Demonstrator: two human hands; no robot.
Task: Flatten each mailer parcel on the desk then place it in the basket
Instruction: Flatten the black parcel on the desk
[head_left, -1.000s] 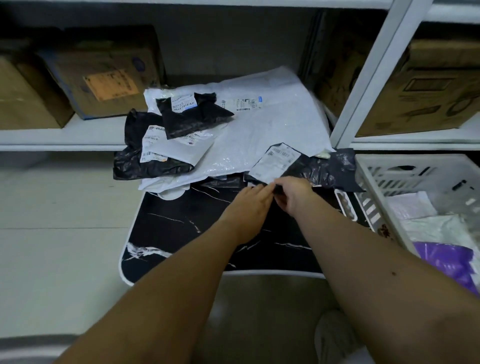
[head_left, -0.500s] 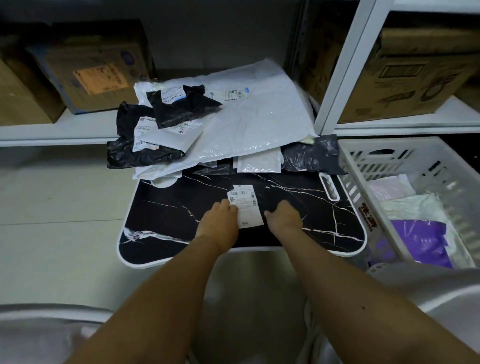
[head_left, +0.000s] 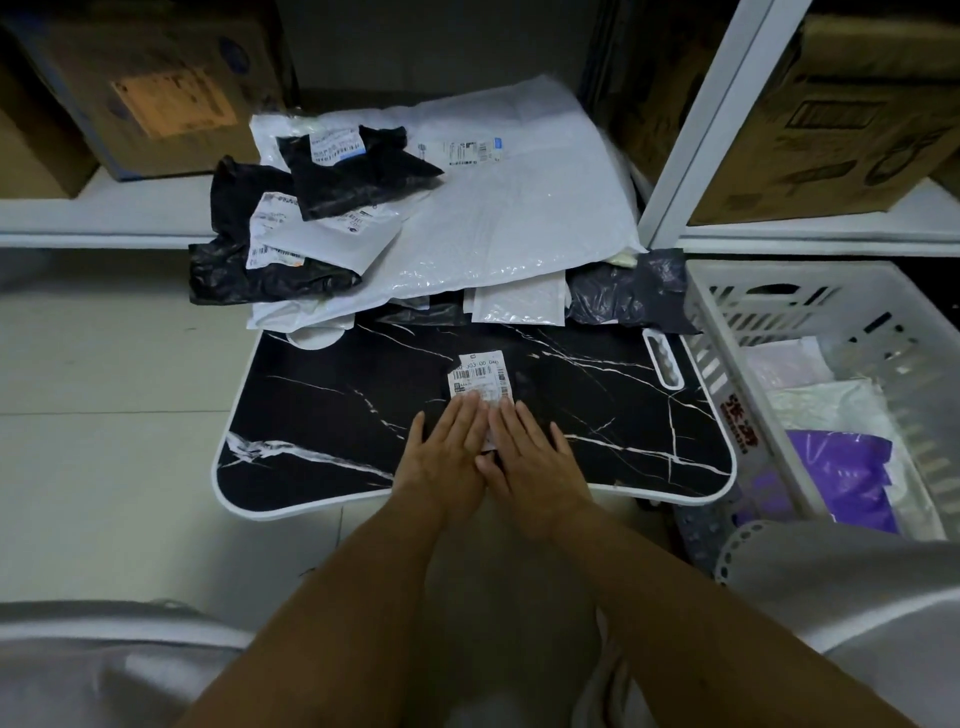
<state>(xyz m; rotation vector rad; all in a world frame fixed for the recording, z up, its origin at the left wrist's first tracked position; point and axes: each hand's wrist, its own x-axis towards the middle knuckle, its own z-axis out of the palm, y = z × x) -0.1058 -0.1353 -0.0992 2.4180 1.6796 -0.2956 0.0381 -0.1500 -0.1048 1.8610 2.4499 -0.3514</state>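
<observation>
A small black mailer with a white shipping label (head_left: 479, 376) lies flat on the black marble-pattern desk (head_left: 332, 405), hard to tell apart from the dark top. My left hand (head_left: 449, 454) and my right hand (head_left: 530, 457) lie side by side with straight fingers pressing on its near half, thumbs touching. A pile of mailers sits at the desk's far edge: a large white bubble mailer (head_left: 498, 213), several black ones (head_left: 353, 171) and a dark one (head_left: 628, 291) at the right. The white slatted basket (head_left: 727, 296) stands to the right of the desk.
The basket holds a purple mailer (head_left: 841, 473) and white ones (head_left: 826, 405). White shelving behind carries cardboard boxes (head_left: 156, 88), and a white upright post (head_left: 701, 130) rises by the desk's far right corner. Pale floor tiles lie to the left.
The small black mailer was pulled from the pile's edge to the desk's near middle. My hands went from gripping it to lying flat together on top of it.
</observation>
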